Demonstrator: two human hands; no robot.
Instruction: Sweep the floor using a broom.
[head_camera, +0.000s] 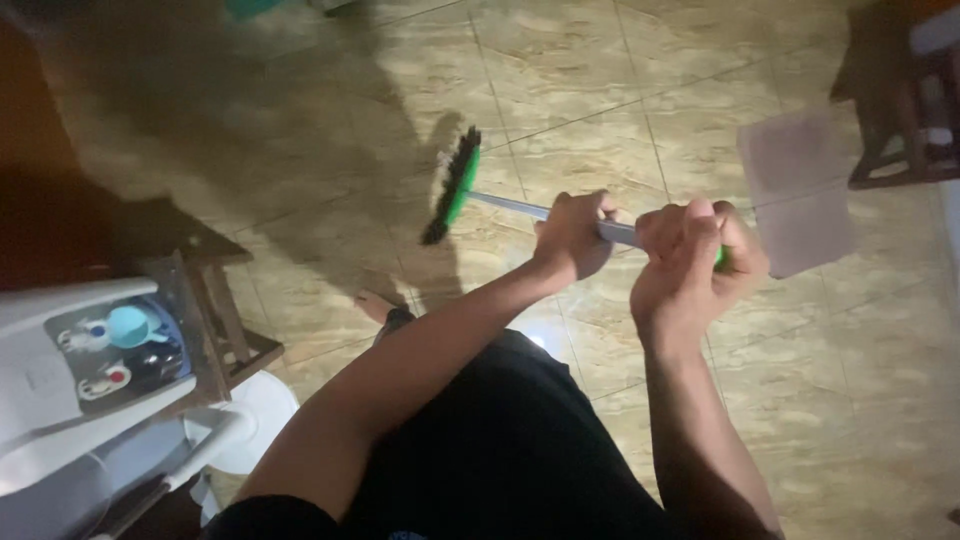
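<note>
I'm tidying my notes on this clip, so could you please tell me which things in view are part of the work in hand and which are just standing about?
In use:
- broom, green head with dark bristles, grey handle
- left hand and right hand, both gripping the handle
- tiled floor

Standing about:
- wooden stool
- white appliance at lower left
- dark wooden furniture at upper right

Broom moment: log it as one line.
left hand: gripping handle mid-shaft | right hand: gripping handle end | broom: green head over tiled floor | water dispenser: at left
</note>
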